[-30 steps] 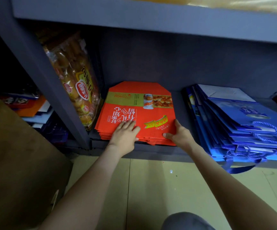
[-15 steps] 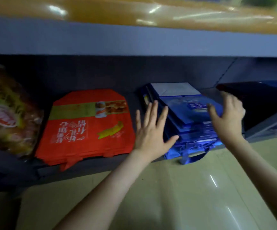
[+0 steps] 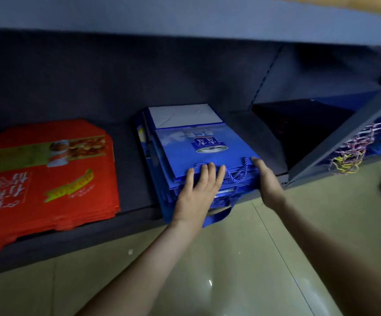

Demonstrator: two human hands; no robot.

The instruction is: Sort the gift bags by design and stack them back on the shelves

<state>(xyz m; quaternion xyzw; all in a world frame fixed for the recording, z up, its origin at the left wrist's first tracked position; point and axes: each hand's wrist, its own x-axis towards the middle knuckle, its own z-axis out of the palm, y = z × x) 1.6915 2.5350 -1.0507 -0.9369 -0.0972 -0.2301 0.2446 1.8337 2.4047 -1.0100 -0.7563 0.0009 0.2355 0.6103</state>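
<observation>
The stack of blue gift bags (image 3: 191, 144) lies flat on the low shelf (image 3: 130, 160), about the middle of my view, with its rope handles (image 3: 238, 175) spilling over the front edge. A second ago both hands were on the red stack (image 3: 48, 179). Half a second ago they were crossing over, spread in the air. Now they have landed on the blue one.

The left hand (image 3: 196, 190) rests flat on the front of the top bag, its fingers (image 3: 207, 172) straight and close together, pressing down and gripping nothing. The right hand (image 3: 268, 183) sits against the stack's right front corner with the thumb lying along the top edge. Its other fingers are hidden behind the bags, so I cannot tell whether they curl under the stack or only push at its side.

I take this to mean the red design is finished and squared away, well apart to the left, and the blue pile is now being straightened, since its lower bags fan out unevenly. Right of it, behind a slanted upright (image 3: 344, 137), lie dark bags (image 3: 299, 128), untouched.
</observation>
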